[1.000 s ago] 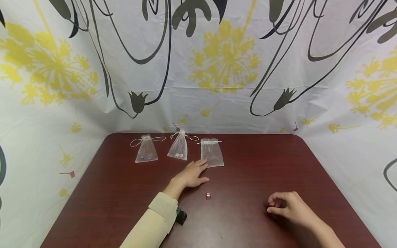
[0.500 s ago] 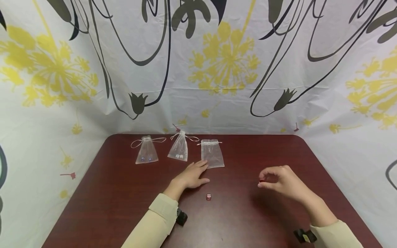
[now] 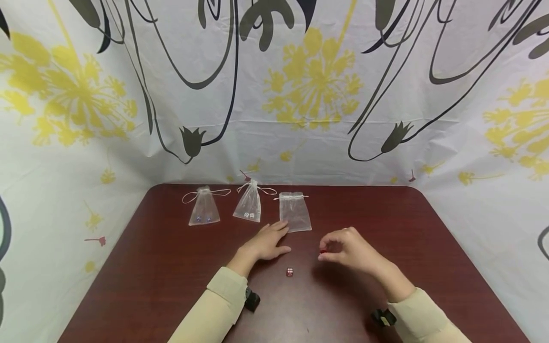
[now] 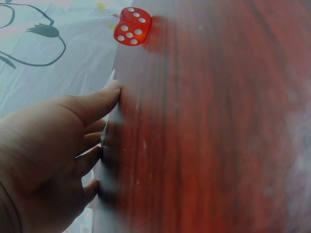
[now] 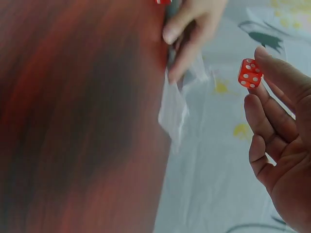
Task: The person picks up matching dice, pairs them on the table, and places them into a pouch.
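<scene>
My right hand [image 3: 349, 248] pinches a red die [image 5: 250, 74] with white pips between thumb and fingertips, raised over the table right of centre. Flat on the tabletop, my left hand [image 3: 265, 241] has its fingers spread, the fingertips at the lower left corner of a sheer white drawstring bag [image 3: 296, 214]. That bag lies flat and shows nothing inside. A second red die [image 3: 289, 272] rests on the table just below the left thumb; the left wrist view shows this die [image 4: 132, 26] beyond the thumb tip.
Two more sheer bags lie at the back left, drawn narrow at the neck: one bag [image 3: 205, 207] with blue dice, the other bag [image 3: 249, 204] with white dice. The dark red table [image 3: 364, 209] ends at a patterned white sheet [image 3: 240, 143].
My right hand has lifted the red die and carried it left and away from me, from the right side of the table towards the middle. The left hand stays in place.
</scene>
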`<action>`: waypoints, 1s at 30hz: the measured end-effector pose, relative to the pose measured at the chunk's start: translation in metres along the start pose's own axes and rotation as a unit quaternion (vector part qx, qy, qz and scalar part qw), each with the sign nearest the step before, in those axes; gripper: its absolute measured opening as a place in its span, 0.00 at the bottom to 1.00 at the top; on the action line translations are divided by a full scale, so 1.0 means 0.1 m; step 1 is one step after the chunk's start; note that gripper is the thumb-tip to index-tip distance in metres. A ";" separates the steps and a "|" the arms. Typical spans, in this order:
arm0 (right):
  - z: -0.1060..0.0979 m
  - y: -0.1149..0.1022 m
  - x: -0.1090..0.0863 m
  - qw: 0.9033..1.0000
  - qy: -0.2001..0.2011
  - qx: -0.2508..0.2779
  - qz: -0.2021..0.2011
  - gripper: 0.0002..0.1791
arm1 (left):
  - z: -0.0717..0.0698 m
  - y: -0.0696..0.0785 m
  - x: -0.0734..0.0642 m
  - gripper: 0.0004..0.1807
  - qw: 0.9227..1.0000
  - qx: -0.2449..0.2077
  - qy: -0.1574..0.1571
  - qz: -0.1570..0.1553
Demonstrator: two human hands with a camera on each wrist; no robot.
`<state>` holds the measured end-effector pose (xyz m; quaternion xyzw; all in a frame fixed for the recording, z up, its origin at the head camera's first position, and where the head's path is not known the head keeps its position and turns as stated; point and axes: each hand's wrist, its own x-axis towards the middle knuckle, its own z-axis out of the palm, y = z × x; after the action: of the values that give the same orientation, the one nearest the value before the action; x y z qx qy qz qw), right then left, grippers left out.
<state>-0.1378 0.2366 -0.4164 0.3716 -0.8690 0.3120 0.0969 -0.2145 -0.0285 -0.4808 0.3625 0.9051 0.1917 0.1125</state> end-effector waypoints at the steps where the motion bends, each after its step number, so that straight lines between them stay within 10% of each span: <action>1: 0.05 -0.01 0.03 1.000 -0.004 0.003 -0.004 0.12 | 0.00 0.00 0.00 0.37 1.000 -0.001 0.000 -0.001; 13: 0.61 -0.04 0.13 0.996 -0.087 0.017 0.025 0.11 | 0.02 0.00 0.01 0.37 1.000 0.001 0.004 0.000; 30: 0.76 0.00 0.04 0.994 -0.104 0.026 0.028 0.10 | 0.04 -0.02 0.01 0.37 1.000 0.006 0.007 0.001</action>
<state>-0.1361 0.1871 -0.4745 0.3800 -0.8761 0.2964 -0.0122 -0.2154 -0.0278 -0.4858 0.3629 0.9066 0.1889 0.1035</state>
